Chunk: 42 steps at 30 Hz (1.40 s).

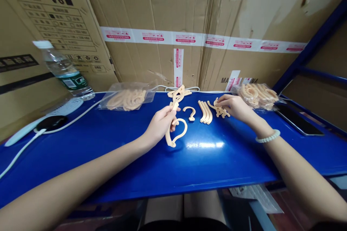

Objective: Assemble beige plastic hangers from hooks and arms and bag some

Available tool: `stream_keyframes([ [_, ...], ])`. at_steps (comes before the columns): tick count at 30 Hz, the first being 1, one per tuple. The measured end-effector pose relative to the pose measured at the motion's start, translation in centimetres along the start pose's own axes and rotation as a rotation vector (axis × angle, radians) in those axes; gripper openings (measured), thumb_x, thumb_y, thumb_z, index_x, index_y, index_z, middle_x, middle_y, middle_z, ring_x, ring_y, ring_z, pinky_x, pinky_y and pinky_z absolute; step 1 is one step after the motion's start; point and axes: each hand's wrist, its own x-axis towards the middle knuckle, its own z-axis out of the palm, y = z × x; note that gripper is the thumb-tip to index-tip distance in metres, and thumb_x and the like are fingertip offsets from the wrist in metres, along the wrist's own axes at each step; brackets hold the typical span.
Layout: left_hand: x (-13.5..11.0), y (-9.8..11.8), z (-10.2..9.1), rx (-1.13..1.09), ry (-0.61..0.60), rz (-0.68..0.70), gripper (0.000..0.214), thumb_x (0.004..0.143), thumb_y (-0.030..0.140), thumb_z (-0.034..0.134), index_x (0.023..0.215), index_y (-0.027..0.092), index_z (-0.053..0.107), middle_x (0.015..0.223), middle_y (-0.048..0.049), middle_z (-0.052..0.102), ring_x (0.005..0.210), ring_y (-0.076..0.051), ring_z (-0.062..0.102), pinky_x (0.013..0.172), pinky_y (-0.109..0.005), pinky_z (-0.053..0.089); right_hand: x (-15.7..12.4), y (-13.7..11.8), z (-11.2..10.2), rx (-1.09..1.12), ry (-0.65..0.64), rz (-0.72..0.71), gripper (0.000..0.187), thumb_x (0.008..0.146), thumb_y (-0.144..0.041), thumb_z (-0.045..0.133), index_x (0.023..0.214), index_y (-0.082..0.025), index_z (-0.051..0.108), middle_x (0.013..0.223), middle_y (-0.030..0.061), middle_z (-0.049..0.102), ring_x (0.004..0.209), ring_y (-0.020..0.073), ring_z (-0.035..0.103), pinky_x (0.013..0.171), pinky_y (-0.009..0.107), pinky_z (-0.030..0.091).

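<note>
My left hand [160,122] is closed on a beige curved plastic hook piece [176,132], holding it upright with its lower end on the blue table [206,158]. My right hand [235,107] has its fingers pinched on a small pile of beige plastic parts [221,110]. Between the hands lie a small hook-shaped part [190,112] and a row of curved strips [205,112]. A further stack of beige parts [179,94] sits behind my left hand.
A clear bag of beige parts [127,98] lies at the back left, another bag [257,94] at the back right. A water bottle [63,69], a black puck with a white cable [51,122] and a phone [299,120] sit at the table's sides. Cardboard boxes [189,25] form a wall behind.
</note>
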Motion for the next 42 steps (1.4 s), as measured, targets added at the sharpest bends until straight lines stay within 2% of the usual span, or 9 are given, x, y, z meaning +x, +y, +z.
stream_keyframes([
  [10,-0.1,1.7,-0.3,-0.062,0.093,-0.066,0.026,0.084,0.030,0.060,0.102,0.012,0.063,0.071,-0.0040,0.070,0.063,-0.018,0.069,0.055,-0.025,0.051,-0.6,2.9,0.4,-0.049,-0.109,0.150,0.043,0.069,0.006,0.048,0.091,-0.015,0.077,0.095,0.0088,0.077,0.088,0.0226,0.072,0.080,0.032,0.057],
  [16,-0.3,2.2,-0.1,-0.052,0.096,-0.035,0.021,0.087,0.022,0.059,0.106,0.012,0.062,0.082,-0.0069,0.074,0.068,-0.016,0.069,0.057,-0.022,0.051,0.2,-5.0,0.1,0.066,0.278,-0.112,0.039,0.090,-0.018,0.058,0.129,-0.016,0.061,0.120,0.0157,0.065,0.112,0.0281,0.062,0.096,0.046,0.052],
  [20,-0.5,2.3,0.1,-0.073,0.065,-0.017,0.021,0.089,0.022,0.060,0.108,0.012,0.060,0.084,-0.0069,0.074,0.070,-0.015,0.069,0.060,-0.023,0.054,0.3,-10.3,0.8,-0.049,0.174,-0.435,0.040,0.093,-0.038,0.063,0.129,-0.019,0.060,0.127,0.0150,0.063,0.126,0.0324,0.053,0.105,0.054,0.043],
  [24,-0.5,1.6,0.3,-0.070,0.012,0.034,0.025,0.093,0.024,0.059,0.114,0.013,0.056,0.089,-0.0082,0.073,0.071,-0.014,0.068,0.060,-0.023,0.056,0.2,-11.0,1.8,-0.156,0.118,-0.526,0.025,0.099,-0.030,0.057,0.117,-0.015,0.065,0.113,0.0111,0.071,0.127,0.0311,0.051,0.110,0.055,0.035],
  [28,-0.2,0.4,0.1,-0.019,0.131,0.271,0.048,0.092,0.029,0.061,0.135,0.021,0.042,0.124,-0.0130,0.064,0.083,-0.017,0.070,0.065,-0.030,0.062,0.2,-10.0,1.9,-0.085,0.127,-0.439,0.020,0.101,-0.029,0.052,0.109,-0.017,0.066,0.103,0.0092,0.071,0.113,0.0261,0.058,0.107,0.050,0.036],
  [31,-0.3,0.3,-0.2,0.334,0.260,0.678,0.058,0.091,0.020,0.062,0.143,0.028,0.039,0.147,-0.0131,0.046,0.119,-0.025,0.061,0.092,-0.043,0.060,0.2,-9.7,1.8,-0.059,0.141,-0.366,0.020,0.101,-0.031,0.052,0.105,-0.017,0.066,0.097,0.0075,0.071,0.095,0.0217,0.061,0.104,0.048,0.036],
  [34,-0.8,0.4,-0.5,0.894,0.075,1.062,0.042,0.094,0.015,0.060,0.134,0.026,0.053,0.145,-0.0107,0.051,0.138,-0.030,0.046,0.117,-0.058,0.037,0.0,-9.9,1.9,-0.089,0.162,-0.343,0.021,0.102,-0.034,0.052,0.101,-0.018,0.066,0.088,0.0055,0.069,0.086,0.0201,0.060,0.101,0.047,0.034],
  [37,-1.2,0.1,-0.3,1.202,-0.107,1.155,0.023,0.098,0.019,0.056,0.121,0.018,0.061,0.128,-0.0097,0.066,0.130,-0.030,0.054,0.119,-0.063,0.029,-0.1,-10.5,2.0,-0.123,0.178,-0.385,0.025,0.103,-0.036,0.051,0.097,-0.017,0.067,0.080,0.0039,0.065,0.080,0.0187,0.057,0.101,0.046,0.033],
  [42,-0.9,-0.8,-0.1,1.272,-0.101,1.194,0.019,0.104,0.021,0.046,0.100,0.014,0.064,0.097,-0.0052,0.074,0.099,-0.022,0.068,0.116,-0.056,0.033,-0.1,-11.3,2.0,-0.184,0.239,-0.455,0.024,0.103,-0.034,0.051,0.094,-0.017,0.066,0.074,0.0012,0.062,0.081,0.0181,0.055,0.103,0.047,0.030],
])
